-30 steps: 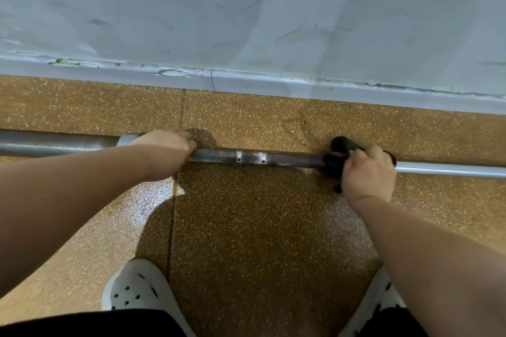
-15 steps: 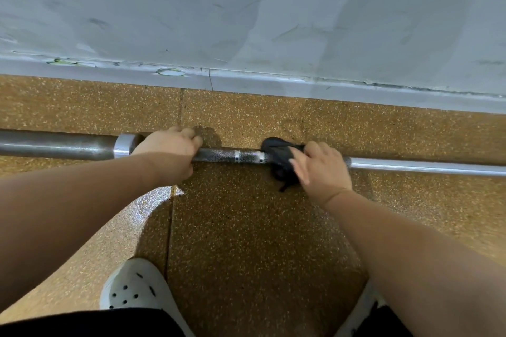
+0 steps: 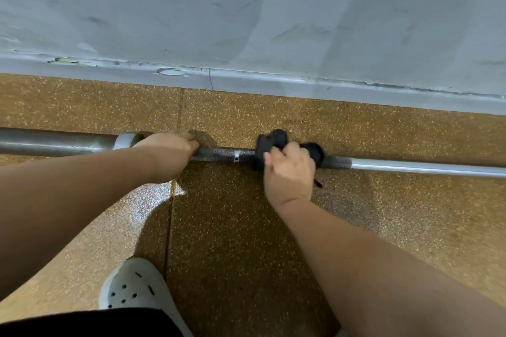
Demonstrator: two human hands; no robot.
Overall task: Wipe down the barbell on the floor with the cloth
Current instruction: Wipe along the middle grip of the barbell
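The barbell [image 3: 410,168] lies on the speckled brown floor [image 3: 273,254], running left to right near the foot of the grey wall [image 3: 246,22]. The left hand [image 3: 167,150] curls its fingers over the knurled shaft just right of the collar [image 3: 126,141]; farther right, the right hand [image 3: 290,175] wraps its fingers round the black cloth [image 3: 276,139] bunched over the shaft. A white perforated shoe [image 3: 134,287] stands on the near floor between the 2 forearms.
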